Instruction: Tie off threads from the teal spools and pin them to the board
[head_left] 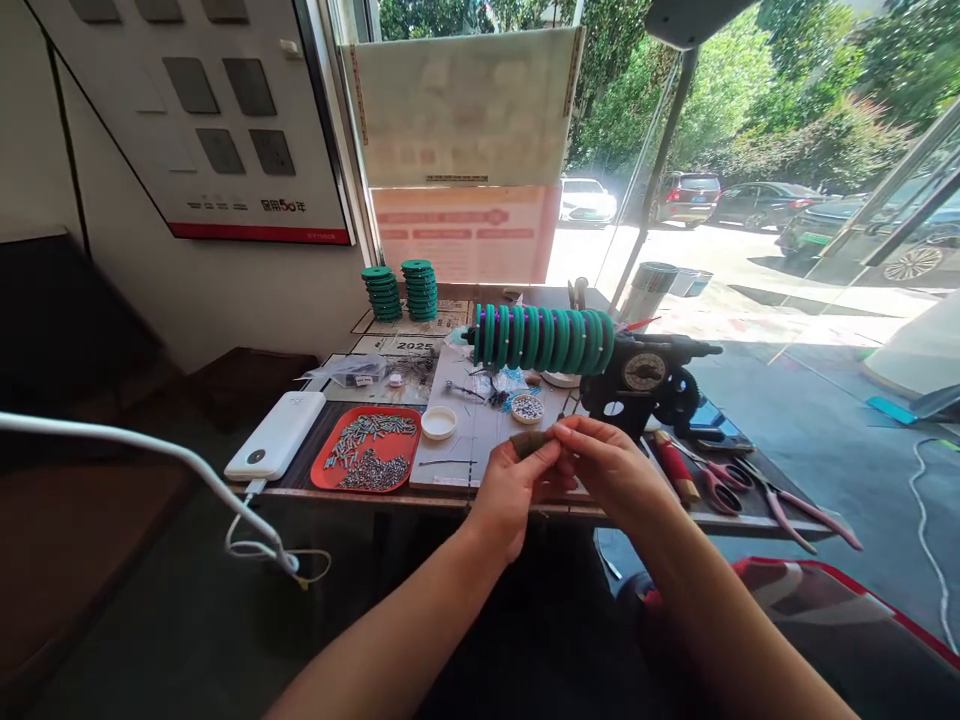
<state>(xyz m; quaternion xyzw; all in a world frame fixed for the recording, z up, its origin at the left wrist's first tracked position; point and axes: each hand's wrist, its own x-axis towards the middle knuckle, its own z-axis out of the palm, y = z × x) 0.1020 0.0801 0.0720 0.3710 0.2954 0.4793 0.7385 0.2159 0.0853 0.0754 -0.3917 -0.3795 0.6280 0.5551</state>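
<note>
My left hand point(516, 478) and my right hand point(606, 458) meet just above the table's front edge. Thumbs and fingertips are pinched together on both hands; whatever lies between them is too small and hidden to name. Just beyond them is a black winding device point(636, 400) with a row of green spools point(544, 338) on its horizontal shaft. A small dish of pale beads point(528, 421) and a white shallow dish point(439, 424) stand on a white board point(442, 470). Left of the board sits an orange-red tray point(318, 468) holding small metal tubes and beads.
A white power bank point(276, 437) with a cable lies at the table's left. At right are a red-wrapped roll point(676, 467), scissors point(721, 488), pliers point(795, 505) and a phone point(720, 425). Two stacks of green spools point(418, 290) stand at the back. A white tube point(150, 442) crosses the left foreground.
</note>
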